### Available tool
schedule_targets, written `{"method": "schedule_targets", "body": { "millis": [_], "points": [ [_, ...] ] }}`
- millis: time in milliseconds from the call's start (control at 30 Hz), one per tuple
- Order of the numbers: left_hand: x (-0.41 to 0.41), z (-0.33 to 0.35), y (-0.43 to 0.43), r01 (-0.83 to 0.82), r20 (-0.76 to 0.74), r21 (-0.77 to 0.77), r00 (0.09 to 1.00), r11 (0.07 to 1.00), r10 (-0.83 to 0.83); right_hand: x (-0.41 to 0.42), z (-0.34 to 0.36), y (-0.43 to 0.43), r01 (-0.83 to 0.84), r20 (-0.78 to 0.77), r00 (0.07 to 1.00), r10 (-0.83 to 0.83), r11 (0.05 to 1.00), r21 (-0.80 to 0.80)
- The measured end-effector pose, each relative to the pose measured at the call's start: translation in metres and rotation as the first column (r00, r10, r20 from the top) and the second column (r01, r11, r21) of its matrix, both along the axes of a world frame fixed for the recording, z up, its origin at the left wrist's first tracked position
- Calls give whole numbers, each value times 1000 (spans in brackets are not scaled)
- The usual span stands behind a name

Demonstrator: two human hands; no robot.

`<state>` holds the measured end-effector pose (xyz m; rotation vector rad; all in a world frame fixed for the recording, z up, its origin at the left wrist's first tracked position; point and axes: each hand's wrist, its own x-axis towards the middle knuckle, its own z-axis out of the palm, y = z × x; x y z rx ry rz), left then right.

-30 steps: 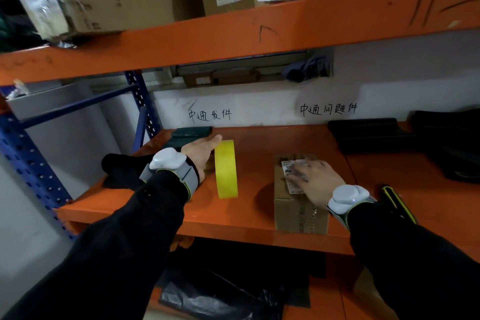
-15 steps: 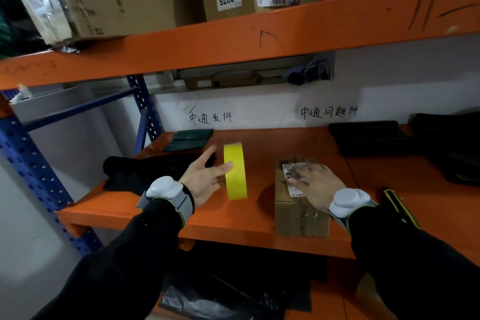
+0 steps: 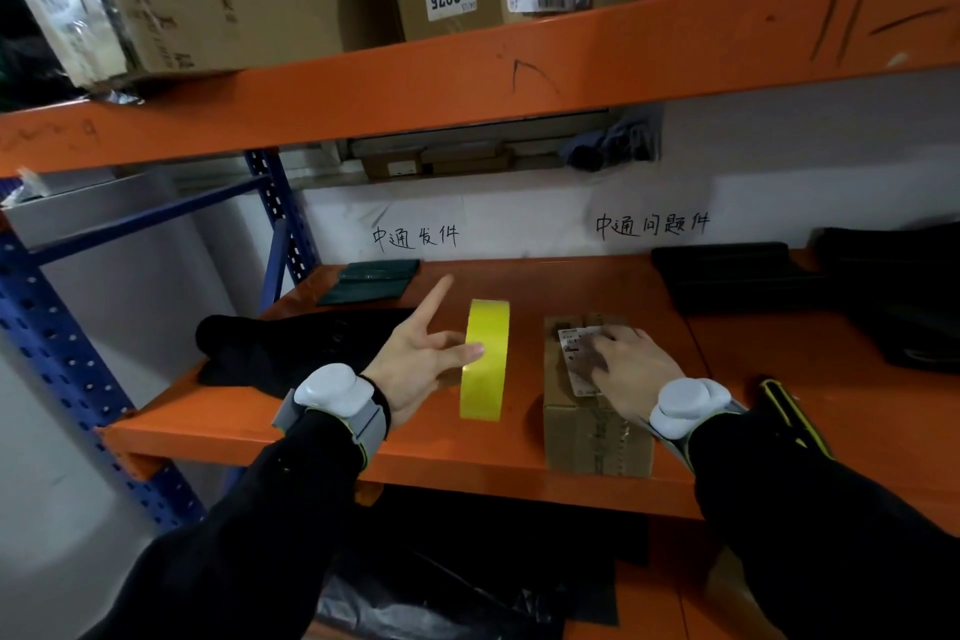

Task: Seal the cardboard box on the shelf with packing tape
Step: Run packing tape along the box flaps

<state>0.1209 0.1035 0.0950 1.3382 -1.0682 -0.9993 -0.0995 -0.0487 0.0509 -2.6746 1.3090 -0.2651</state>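
Observation:
A small brown cardboard box (image 3: pixel 592 431) with a white label stands near the front edge of the orange shelf (image 3: pixel 509 286). My right hand (image 3: pixel 631 372) lies flat on its top, fingers spread over the label. Just left of the box a yellow tape roll (image 3: pixel 485 369) stands on edge. My left hand (image 3: pixel 415 361) grips the roll from its left side. One finger lies across the yellow band, the index finger sticks out straight, and the thumb is hidden.
A black cloth (image 3: pixel 291 348) and a dark green folded item (image 3: pixel 371 283) lie at the left. Black bags (image 3: pixel 737 276) fill the back right, with a black-and-yellow tool (image 3: pixel 789 411) by my right wrist. The upper orange beam (image 3: pixel 519 68) carries cartons.
My left hand has brought the tape roll forward and a little right, closer to the box, and its index finger has spread out. My right hand stays on the box.

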Motion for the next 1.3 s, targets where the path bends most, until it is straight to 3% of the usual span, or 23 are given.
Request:
{"method": "schedule_targets", "body": {
  "millis": [167, 300, 700, 933, 1100, 1300],
  "points": [
    [-19, 24, 3, 93, 76, 32, 993, 995, -95, -5, -6, 0, -65, 43, 997, 65, 998, -11],
    [-29, 30, 10, 173, 58, 16, 983, 985, -173, -3, 0, 4, -1, 160, 987, 0, 1000, 7],
    [-54, 43, 25, 112, 109, 101, 986, 989, -123, -14, 6, 2, -114, 365, 928, 71, 989, 97],
    [-67, 52, 29, 82, 144, 123, 985, 989, -99, -16, 26, 11, -55, 432, 889, -151, 902, 429],
    [-78, 55, 22, 45, 165, 152, 984, 987, -70, -17, 35, 8, -236, 593, 791, -149, 821, 520],
    [-83, 51, 10, 5, 219, 182, 975, 983, -45, -17, 27, -5, -385, 648, 762, 9, 811, 441]
  ]
}}
